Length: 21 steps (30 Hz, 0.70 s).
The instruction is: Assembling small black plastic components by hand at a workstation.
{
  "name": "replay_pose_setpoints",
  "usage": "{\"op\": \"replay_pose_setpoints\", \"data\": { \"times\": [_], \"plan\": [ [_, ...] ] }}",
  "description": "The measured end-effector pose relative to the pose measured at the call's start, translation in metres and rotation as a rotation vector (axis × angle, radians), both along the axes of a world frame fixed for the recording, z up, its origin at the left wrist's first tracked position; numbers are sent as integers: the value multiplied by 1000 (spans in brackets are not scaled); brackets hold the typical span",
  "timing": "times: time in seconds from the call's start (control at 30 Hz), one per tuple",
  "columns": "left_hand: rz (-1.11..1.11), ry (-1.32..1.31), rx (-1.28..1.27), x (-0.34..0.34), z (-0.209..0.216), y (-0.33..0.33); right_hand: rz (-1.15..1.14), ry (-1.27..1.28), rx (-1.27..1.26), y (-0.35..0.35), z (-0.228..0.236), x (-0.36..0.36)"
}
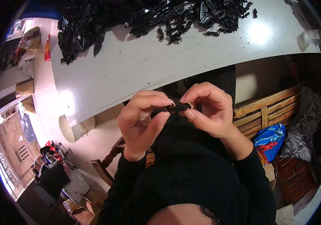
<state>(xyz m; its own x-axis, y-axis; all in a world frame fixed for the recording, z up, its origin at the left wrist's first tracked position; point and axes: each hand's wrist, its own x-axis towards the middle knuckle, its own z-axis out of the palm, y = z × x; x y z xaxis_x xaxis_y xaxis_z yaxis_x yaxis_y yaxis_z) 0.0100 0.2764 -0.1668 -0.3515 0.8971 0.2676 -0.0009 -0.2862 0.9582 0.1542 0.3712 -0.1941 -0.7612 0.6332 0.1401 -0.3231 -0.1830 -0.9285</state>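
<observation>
A small black plastic part (178, 108) is held level between my two hands, just in front of the table's near edge. My left hand (140, 118) pinches its left end between thumb and forefinger. At the other end, the thumb and fingertips of my right hand (213, 108) grip it. The fingertips hide both ends, and its exact kind is too small to make out. Beyond my hands, a large heap of black plastic parts (145, 18) covers the far side of the white table (130, 71), with smaller black clips (175, 33) at its near edge.
A white bucket (76, 131) stands below the table at the left. To the right is a wooden slatted bench (265, 112) with a blue bag (269, 138) and a dark patterned cushion (303, 123). A clear container (312, 38) sits at the table's right end. Cardboard boxes (83, 212) lie lower left.
</observation>
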Motion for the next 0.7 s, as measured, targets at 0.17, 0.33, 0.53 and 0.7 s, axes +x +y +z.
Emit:
{"op": "replay_pose_setpoints", "data": {
  "times": [0.17,0.33,0.53,0.7],
  "plan": [
    [14,25,-30,-1,-2,-4,-2,-13,-21,-3,0,-2],
    [53,63,-58,0,0,-4,-13,-3,16,-2,0,-2],
    [70,93,-52,-2,0,-7,1,6,62,-3,-1,-4],
    [76,98,-52,-1,-2,-6,1,0,98,-2,-2,-3]
  ]
}}
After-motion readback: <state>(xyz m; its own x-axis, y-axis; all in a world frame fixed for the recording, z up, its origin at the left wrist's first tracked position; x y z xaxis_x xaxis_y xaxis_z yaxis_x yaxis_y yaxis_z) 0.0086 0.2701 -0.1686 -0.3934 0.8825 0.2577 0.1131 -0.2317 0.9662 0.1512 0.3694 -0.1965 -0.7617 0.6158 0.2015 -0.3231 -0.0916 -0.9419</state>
